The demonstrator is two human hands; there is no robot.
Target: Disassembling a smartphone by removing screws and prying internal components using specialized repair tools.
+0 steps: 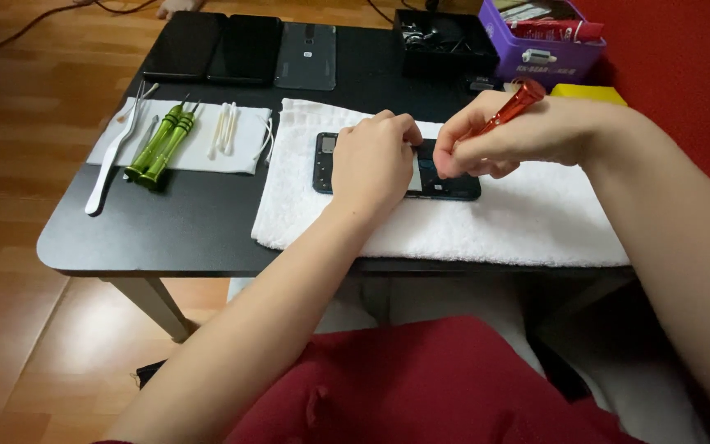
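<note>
Red garment (pixel 421 386) nearest camera, below both forearms. Left hand (pixel 371 160) curled, palm down, fingertips pressing opened dark phone (pixel 445 185), covering its middle. Right hand (pixel 495 140) pinching red screwdriver (pixel 513 105), tip angled down onto phone just beside left fingertips. Phone lies flat on white towel (pixel 527 222) beneath both hands. Left of left hand: green screwdrivers (pixel 162 141), cotton swabs (pixel 225 129), white tweezers (pixel 112 160) on black table (pixel 166 230). Beyond right hand: purple box (pixel 540 53).
</note>
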